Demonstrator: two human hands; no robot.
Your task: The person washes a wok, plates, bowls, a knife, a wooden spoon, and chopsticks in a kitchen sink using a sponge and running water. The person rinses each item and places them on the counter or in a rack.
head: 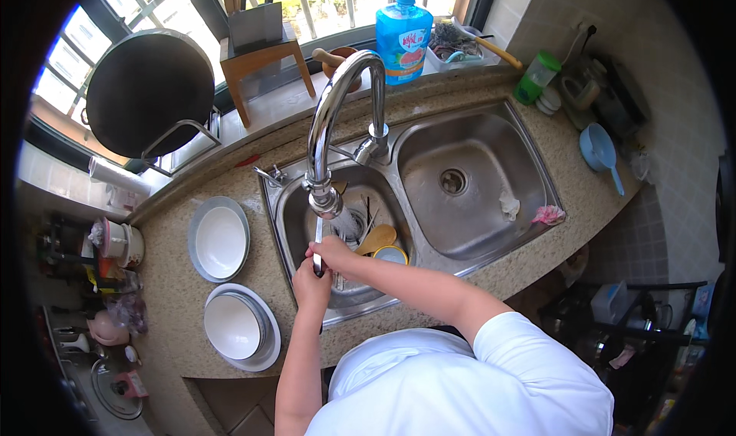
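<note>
Over the left basin of the steel double sink [420, 229], my left hand [312, 280] grips the dark handle end of a knife-like metal utensil [318, 243]. My right hand [333, 255] closes around the same utensil just above it. Water runs from the chrome faucet [326, 200] beside the utensil. Below, in the left basin, lie a wooden spoon [379, 237], a yellow-rimmed cup or bowl [391, 255] and several chopsticks [368, 214]. The exact kind of utensil is partly hidden by my fingers.
Two stacks of bowls and plates [220, 243], [233, 325] stand on the left counter. A blue soap bottle [404, 45] is behind the faucet. The right basin holds a whitish scrap [509, 206]; a pink cloth [548, 214] lies at its rim. A blue ladle [598, 148] rests farther right.
</note>
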